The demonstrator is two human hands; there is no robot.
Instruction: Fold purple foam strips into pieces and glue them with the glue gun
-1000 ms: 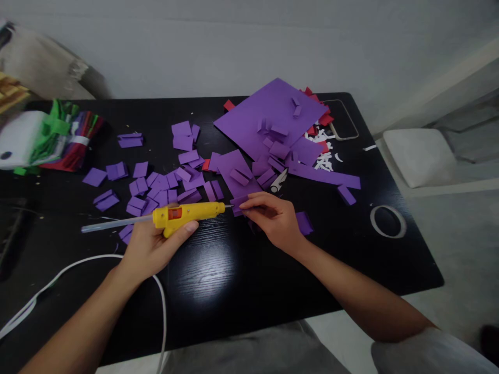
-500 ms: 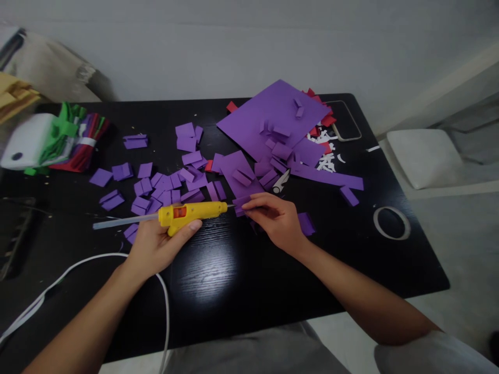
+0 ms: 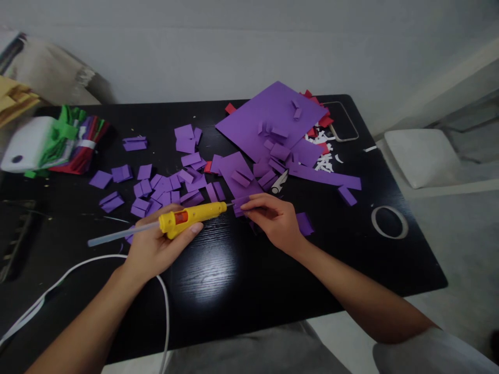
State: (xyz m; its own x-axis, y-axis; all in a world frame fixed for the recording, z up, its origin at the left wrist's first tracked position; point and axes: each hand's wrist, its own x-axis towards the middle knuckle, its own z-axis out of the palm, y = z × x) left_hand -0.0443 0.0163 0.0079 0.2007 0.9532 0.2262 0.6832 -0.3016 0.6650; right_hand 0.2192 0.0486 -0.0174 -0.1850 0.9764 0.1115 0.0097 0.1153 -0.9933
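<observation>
My left hand (image 3: 156,244) is closed around a yellow hot glue gun (image 3: 198,212), with a clear glue stick (image 3: 120,235) jutting from its rear. The gun's nozzle points right and meets, or nearly meets, the left edge of a small folded purple paper piece (image 3: 240,206). That piece is pinched between the thumb and fingers of my right hand (image 3: 275,218), which partly covers it. Many folded purple pieces (image 3: 166,184) lie scattered beyond the gun. Just past my right hand are scissors (image 3: 279,182), partly under purple paper.
A large purple sheet (image 3: 249,124) lies at the back, with red and white scraps (image 3: 323,156) beside it. A phone-shaped frame (image 3: 344,122) and a tape roll (image 3: 390,222) sit on the right. A white cord (image 3: 74,267) loops at front left, below bundled coloured strips (image 3: 83,143).
The rear of the glue gun has dipped slightly, so the gun tilts a little more. My right hand keeps its pinch on the purple piece. The view has shifted slightly.
</observation>
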